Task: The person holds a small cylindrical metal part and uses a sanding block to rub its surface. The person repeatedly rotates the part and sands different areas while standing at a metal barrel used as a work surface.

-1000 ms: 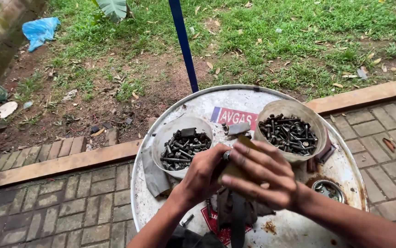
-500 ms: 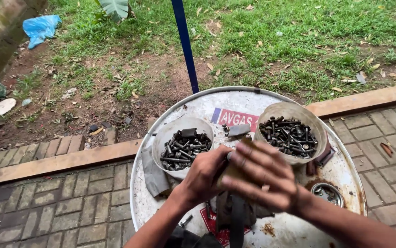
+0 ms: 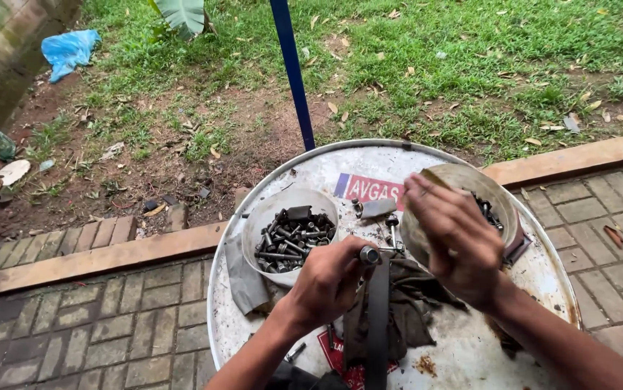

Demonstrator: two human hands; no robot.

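My left hand [image 3: 329, 278] grips a metal bolt [image 3: 368, 254] whose round end sticks up beside my thumb. Motion-blurred, my right hand [image 3: 456, 242] hovers over a tan tub of dark bolts [image 3: 488, 209], and a brownish sheet [image 3: 434, 177] seems pinched in its fingers. A white bowl of bolts and nuts [image 3: 293, 231] sits just left of my left hand. Beneath both hands, a dark cloth [image 3: 416, 307] and a dark strap [image 3: 378, 325] lie on a round white drum top [image 3: 543, 278].
A blue pole [image 3: 293, 72] rises behind the drum. A grey rag [image 3: 243, 278] hangs by the bowl, with loose bolts [image 3: 391, 231] and a flat metal piece [image 3: 378, 209] between the tubs. Brick paving [image 3: 109, 332], a kerb [image 3: 109, 256], grass and a blue bag [image 3: 69, 50] surround it.
My right hand has lifted off the bolt and swung right over the tan tub, taking the brownish sheet along. The bolt end in my left hand now shows.
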